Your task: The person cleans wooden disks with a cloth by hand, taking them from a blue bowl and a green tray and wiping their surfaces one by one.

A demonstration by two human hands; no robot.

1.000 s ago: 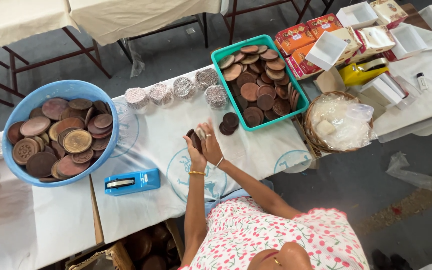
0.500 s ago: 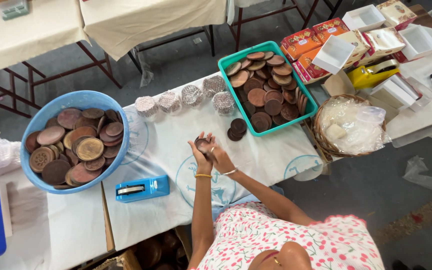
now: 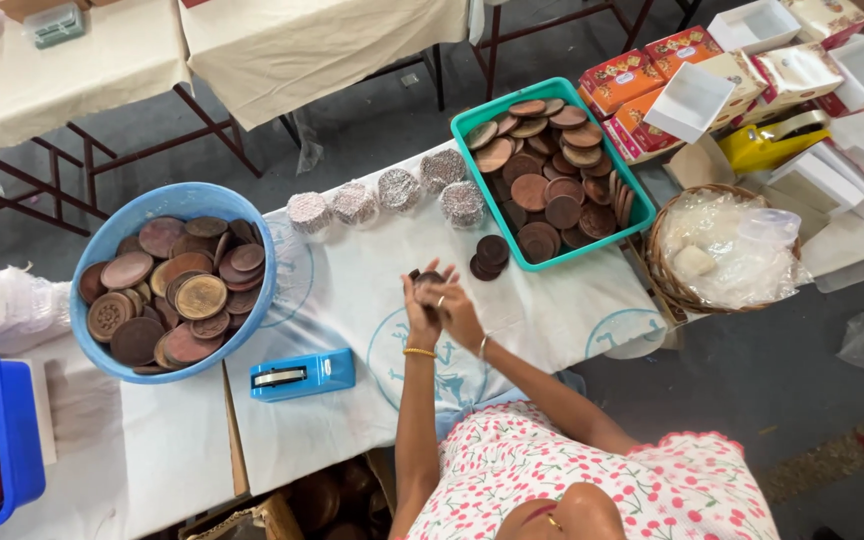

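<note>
Between both hands: brown disc.

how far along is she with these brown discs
Done, it seems: four foil-wrapped stacks lined up on the table. In hand: both hands, left hand and right hand, close around one dark disc. Left: a full blue basin and green tray of unwrapped discs.

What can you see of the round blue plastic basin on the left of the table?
The round blue plastic basin sits upright on the white-covered table, at its left end. It looks like smooth plastic with a thick rim. It is heaped with brown round discs, some flat, some tilted, a few with ringed faces. No hand touches it; a blue tape dispenser lies near its lower right.
</note>
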